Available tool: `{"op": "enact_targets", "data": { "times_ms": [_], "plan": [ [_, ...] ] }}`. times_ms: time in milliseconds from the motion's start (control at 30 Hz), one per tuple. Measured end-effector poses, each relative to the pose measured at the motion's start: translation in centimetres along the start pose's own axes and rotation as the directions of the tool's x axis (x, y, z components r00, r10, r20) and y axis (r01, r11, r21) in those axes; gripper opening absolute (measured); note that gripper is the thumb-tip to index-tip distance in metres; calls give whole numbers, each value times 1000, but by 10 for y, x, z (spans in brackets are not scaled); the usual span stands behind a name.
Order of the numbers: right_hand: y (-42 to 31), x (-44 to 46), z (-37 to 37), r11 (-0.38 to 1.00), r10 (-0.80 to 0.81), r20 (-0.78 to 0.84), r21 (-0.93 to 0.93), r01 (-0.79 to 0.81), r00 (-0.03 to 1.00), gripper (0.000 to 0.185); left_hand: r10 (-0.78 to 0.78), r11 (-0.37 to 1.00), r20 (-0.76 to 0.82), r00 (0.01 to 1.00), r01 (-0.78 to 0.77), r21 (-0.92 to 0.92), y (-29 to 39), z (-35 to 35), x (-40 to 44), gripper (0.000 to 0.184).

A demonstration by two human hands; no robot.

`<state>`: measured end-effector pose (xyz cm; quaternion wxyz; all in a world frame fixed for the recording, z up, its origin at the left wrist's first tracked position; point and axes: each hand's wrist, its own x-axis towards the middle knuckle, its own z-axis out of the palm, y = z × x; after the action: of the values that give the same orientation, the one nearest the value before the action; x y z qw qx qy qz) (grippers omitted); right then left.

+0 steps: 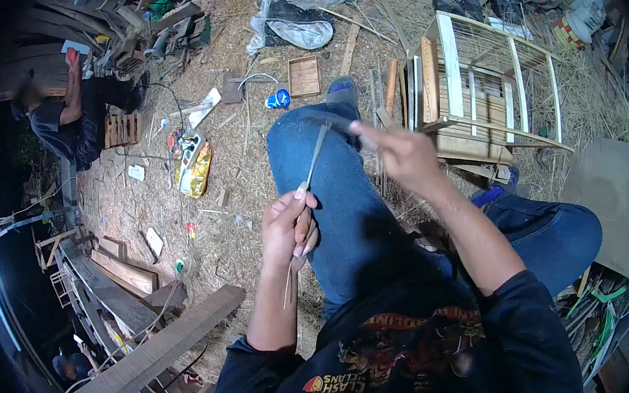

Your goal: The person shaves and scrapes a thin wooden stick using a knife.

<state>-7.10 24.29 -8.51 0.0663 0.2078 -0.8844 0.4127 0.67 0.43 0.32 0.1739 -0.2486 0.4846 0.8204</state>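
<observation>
My left hand is closed around a thin pale strip, which looks like split wood or bamboo. One end of the strip points up and away over my left knee; a thin tail comes out below my fist. Above the same knee, my right hand is closed, with its index finger stretched forward along a grey blade, apparently a knife. Motion blurs the blade, and its handle is hidden in my palm. It crosses close to the strip's far end; contact cannot be made out.
A wooden cage with thin bars stands to the right. Ahead lie a small wooden tray and a blue can. A long beam crosses the lower left. Another person sits at the upper left. Shavings litter the ground.
</observation>
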Motion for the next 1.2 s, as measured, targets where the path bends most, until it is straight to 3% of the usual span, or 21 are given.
{"op": "enact_targets", "data": {
  "times_ms": [133,233,300,367,433,467,567,700,867,1200],
  "plan": [
    [16,-4,-5,969,215,-44,131,-207,976,38,2,998,-14,1000,-2,59,-9,-4,-9,32],
    [-11,-9,-5,985,137,-66,113,-129,988,42,82,990,-13,997,-80,115,-16,-7,-11,33],
    [-35,-9,-12,889,238,113,376,-263,965,42,174,924,-48,984,-146,352,-16,-1,-13,31],
    [-47,-4,-6,888,196,61,411,-204,979,40,167,918,-42,985,-140,370,-15,-2,-15,27],
    [-49,0,5,878,63,-49,477,-32,997,38,189,885,-66,980,-141,445,-12,5,-18,28],
    [-47,-1,7,915,56,32,399,-64,998,36,179,885,-51,983,-138,444,-7,10,-20,27],
    [-54,-2,10,965,2,39,261,-12,999,34,226,805,-84,971,-137,578,-2,12,-10,29],
    [-55,0,8,973,-40,10,226,37,999,33,346,708,-80,935,-204,677,1,12,11,28],
    [-47,-9,9,960,-112,-101,245,133,989,27,311,748,-100,945,-179,639,1,20,10,27],
    [-43,-8,0,980,-100,-49,169,107,994,27,371,750,-120,921,-222,623,-10,20,14,16]
  ]
}}
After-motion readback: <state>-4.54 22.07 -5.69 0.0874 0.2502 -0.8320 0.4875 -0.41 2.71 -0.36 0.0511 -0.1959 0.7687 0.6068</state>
